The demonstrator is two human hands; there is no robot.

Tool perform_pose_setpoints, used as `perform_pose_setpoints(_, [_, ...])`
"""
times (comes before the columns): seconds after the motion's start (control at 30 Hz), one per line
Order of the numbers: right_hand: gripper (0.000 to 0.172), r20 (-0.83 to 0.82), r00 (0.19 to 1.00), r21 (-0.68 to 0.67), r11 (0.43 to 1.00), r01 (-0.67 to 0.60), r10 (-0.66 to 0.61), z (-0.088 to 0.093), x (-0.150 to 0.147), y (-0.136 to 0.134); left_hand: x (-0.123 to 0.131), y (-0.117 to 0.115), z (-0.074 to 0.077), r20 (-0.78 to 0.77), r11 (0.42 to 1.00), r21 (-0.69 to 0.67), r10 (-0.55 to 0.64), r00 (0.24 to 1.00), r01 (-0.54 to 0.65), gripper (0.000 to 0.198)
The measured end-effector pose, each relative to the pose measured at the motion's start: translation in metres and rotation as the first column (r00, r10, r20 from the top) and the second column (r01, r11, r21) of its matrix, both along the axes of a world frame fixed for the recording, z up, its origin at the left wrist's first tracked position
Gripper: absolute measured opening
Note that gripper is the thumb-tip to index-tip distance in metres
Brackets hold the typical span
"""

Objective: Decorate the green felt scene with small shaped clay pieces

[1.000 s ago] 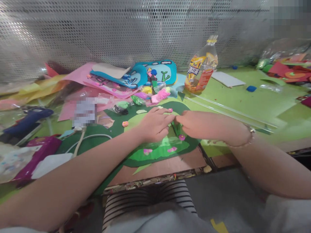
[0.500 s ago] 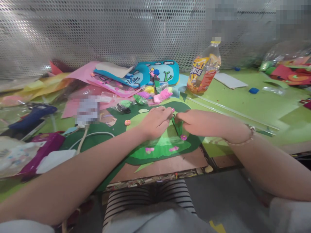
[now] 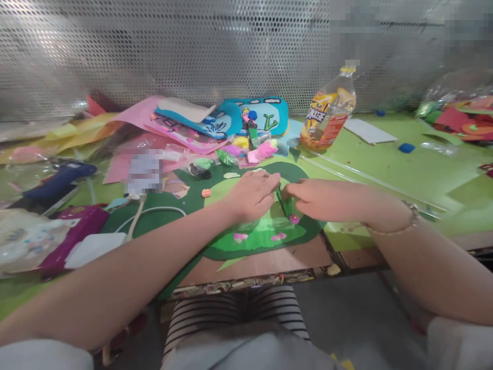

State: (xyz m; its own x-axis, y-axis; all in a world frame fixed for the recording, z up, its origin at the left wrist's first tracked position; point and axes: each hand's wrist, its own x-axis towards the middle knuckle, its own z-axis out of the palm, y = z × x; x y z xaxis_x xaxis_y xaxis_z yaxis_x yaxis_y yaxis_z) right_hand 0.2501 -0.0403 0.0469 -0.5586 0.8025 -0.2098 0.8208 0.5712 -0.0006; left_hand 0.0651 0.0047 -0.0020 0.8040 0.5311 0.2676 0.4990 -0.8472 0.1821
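— What sits between the two hands?
— A thin dark green strip (image 3: 280, 198), standing up off the green felt board (image 3: 246, 241) near the table's front edge. Both hands pinch it: the left hand (image 3: 252, 195) with its fingertips closed on the upper end, the right hand (image 3: 319, 199) with thumb and finger closed on it from the other side, so the fingertips almost touch
— And the board itself?
— Dark green outside, lighter green patches inside, with small pink flowers (image 3: 294, 219) just below the right hand and an orange piece (image 3: 206, 192) to the left of the left hand
— Farther out?
— Behind the hands, small bags of coloured clay (image 3: 262, 152), a blue felt picture (image 3: 265, 114) and pink paper sheets (image 3: 134, 119). A tilted plastic bottle (image 3: 329, 114) stands to the right, a blue glue gun (image 3: 57, 177) far left, and a white cable (image 3: 152, 211) runs beside the board
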Motion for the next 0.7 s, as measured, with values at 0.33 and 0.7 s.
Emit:
perform_pose_setpoints(0.33, [0.017, 0.029, 1.0, 0.05, 0.999, 0.004, -0.005, -0.006, 0.0021, 0.0029, -0.0004, 0.0005, 0.0006, 0.033, 1.0, 0.004, 0.006, 0.999, -0.006, 0.018])
perform_pose_setpoints(0.7, [0.022, 0.022, 1.0, 0.058, 0.998, 0.016, -0.017, -0.004, 0.0018, 0.0033, 0.0003, 0.0003, -0.0004, 0.039, 1.0, 0.015, -0.004, 0.999, 0.003, 0.017])
